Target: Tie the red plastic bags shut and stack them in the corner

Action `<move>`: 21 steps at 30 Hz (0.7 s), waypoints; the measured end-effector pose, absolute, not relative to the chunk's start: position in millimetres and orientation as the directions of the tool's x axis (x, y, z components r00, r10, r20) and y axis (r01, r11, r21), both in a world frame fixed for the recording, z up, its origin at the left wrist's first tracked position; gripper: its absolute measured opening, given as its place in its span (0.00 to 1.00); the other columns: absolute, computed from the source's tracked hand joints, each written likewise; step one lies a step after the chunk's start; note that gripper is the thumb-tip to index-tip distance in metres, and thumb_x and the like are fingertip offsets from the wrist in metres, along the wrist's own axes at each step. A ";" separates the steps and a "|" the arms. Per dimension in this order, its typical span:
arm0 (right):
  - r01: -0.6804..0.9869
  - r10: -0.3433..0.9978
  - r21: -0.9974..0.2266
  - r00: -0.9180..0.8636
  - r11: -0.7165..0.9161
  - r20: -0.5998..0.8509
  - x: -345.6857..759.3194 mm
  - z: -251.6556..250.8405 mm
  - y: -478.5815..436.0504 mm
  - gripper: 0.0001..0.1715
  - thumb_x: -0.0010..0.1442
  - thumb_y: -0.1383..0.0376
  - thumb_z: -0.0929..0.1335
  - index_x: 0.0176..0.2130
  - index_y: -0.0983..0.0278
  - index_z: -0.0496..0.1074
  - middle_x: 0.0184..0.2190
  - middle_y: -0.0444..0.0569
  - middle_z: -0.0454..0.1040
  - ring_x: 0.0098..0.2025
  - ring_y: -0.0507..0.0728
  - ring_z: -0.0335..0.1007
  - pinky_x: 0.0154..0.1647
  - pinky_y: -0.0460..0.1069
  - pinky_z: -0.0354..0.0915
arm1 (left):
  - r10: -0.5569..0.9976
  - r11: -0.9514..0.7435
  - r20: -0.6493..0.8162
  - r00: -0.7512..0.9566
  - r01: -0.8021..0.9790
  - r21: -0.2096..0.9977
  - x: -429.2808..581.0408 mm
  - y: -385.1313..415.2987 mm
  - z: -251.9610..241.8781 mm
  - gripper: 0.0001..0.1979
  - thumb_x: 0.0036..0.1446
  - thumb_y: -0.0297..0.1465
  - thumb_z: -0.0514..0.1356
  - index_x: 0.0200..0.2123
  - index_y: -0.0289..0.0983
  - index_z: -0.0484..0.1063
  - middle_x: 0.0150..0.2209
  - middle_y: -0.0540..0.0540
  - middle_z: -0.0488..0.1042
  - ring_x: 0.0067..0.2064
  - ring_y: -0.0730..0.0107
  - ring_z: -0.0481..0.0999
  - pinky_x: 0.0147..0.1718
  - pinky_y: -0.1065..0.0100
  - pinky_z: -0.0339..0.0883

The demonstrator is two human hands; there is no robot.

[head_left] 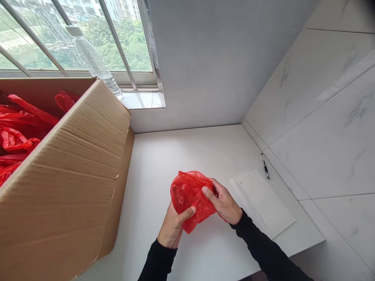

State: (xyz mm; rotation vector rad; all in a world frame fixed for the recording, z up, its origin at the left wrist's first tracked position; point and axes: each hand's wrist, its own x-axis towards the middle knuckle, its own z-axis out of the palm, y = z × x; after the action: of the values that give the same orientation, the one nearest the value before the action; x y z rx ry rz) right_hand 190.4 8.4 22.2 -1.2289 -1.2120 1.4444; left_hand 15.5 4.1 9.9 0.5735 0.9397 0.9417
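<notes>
Both my hands hold a crumpled red plastic bag [190, 195] above the white tabletop [164, 156]. My left hand [172, 226] grips its lower left side, thumb across the front and the fingers hidden behind it. On the bag's upper right, my right hand [224, 201] pinches the plastic between thumb and fingers. The bag is bunched up and slightly see-through; whether anything is inside I cannot tell. To my left, an open cardboard box [73, 183] contains several more red plastic bags [26, 121].
A clear water bottle [93, 58] stands on the windowsill [143, 100] behind the box. White paper [263, 203] lies to the right of my hands, with a black pen [266, 169] beyond it near the tiled wall [322, 117]. The table's front edge runs below my right arm.
</notes>
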 end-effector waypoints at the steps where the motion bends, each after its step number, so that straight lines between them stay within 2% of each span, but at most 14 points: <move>1: -0.018 0.977 -0.988 -0.151 -0.154 -0.149 190.0 22.3 8.4 0.20 0.67 0.51 0.65 0.52 0.60 0.69 0.42 0.48 0.75 0.42 0.56 0.71 0.45 0.52 0.69 | 0.873 0.487 -0.421 0.245 -0.429 0.761 17.6 4.7 9.8 0.31 0.44 0.33 0.73 0.53 0.39 0.71 0.52 0.36 0.76 0.54 0.43 0.75 0.53 0.49 0.69; 4: -0.023 0.978 -0.989 -0.153 -0.147 -0.142 188.9 21.9 10.0 0.20 0.67 0.51 0.65 0.52 0.60 0.69 0.43 0.48 0.75 0.44 0.57 0.72 0.47 0.53 0.69 | 0.847 0.526 -0.489 0.209 -0.461 0.714 20.9 5.0 10.1 0.29 0.48 0.35 0.71 0.54 0.38 0.70 0.54 0.36 0.76 0.57 0.44 0.74 0.56 0.49 0.67; 7: -0.014 0.989 -0.993 -0.094 -0.115 -0.113 187.2 21.3 12.8 0.21 0.66 0.52 0.66 0.53 0.62 0.69 0.45 0.50 0.75 0.47 0.58 0.72 0.51 0.54 0.68 | 0.768 0.618 -0.600 0.225 -0.504 0.603 19.2 3.1 11.4 0.24 0.56 0.39 0.65 0.55 0.39 0.71 0.56 0.38 0.75 0.61 0.45 0.70 0.59 0.50 0.65; 9: 0.001 0.993 -0.996 -0.065 -0.094 -0.094 185.8 21.0 15.2 0.24 0.65 0.52 0.68 0.55 0.62 0.68 0.47 0.51 0.75 0.49 0.58 0.72 0.54 0.55 0.67 | 0.717 0.670 -0.656 0.236 -0.490 0.557 17.4 2.8 12.8 0.23 0.58 0.40 0.63 0.55 0.41 0.71 0.57 0.40 0.74 0.63 0.46 0.68 0.59 0.51 0.66; 12: 0.009 0.993 -0.993 -0.038 -0.115 -0.115 185.3 21.5 18.9 0.30 0.62 0.52 0.71 0.59 0.60 0.65 0.50 0.51 0.74 0.52 0.58 0.71 0.56 0.55 0.66 | 0.746 0.665 -0.609 0.269 -0.354 0.658 17.2 5.3 14.9 0.32 0.50 0.37 0.69 0.59 0.47 0.67 0.59 0.45 0.73 0.64 0.46 0.65 0.58 0.54 0.69; 15: 0.016 0.983 -0.983 -0.010 -0.182 -0.182 188.8 24.5 19.3 0.40 0.55 0.52 0.75 0.62 0.56 0.63 0.51 0.50 0.72 0.53 0.59 0.70 0.56 0.55 0.67 | 0.821 0.562 -0.498 0.278 -0.250 0.788 19.9 9.3 14.3 0.42 0.40 0.32 0.74 0.61 0.49 0.66 0.57 0.48 0.75 0.64 0.47 0.65 0.53 0.61 0.74; 18: 0.007 0.974 -0.975 -0.046 -0.221 -0.221 195.4 27.9 16.9 0.44 0.52 0.52 0.77 0.63 0.54 0.62 0.52 0.50 0.71 0.54 0.59 0.68 0.55 0.56 0.67 | 0.840 0.534 -0.483 0.249 -0.212 0.819 23.2 14.3 6.5 0.43 0.36 0.32 0.76 0.58 0.48 0.69 0.54 0.48 0.77 0.62 0.47 0.68 0.46 0.67 0.78; 21: 0.020 0.976 -0.977 -0.042 -0.211 -0.212 201.6 28.1 15.8 0.45 0.50 0.53 0.78 0.63 0.53 0.62 0.53 0.49 0.70 0.54 0.59 0.68 0.55 0.56 0.68 | 0.799 0.600 -0.569 0.194 -0.194 0.776 26.3 19.7 -5.2 0.38 0.37 0.37 0.76 0.55 0.49 0.72 0.55 0.49 0.76 0.60 0.47 0.70 0.44 0.67 0.80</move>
State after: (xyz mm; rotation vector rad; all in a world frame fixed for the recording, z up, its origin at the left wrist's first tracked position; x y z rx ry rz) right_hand 201.6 15.8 28.1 -1.3557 -1.1444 1.3915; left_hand 26.3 19.7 -5.2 0.6282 1.1772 0.7643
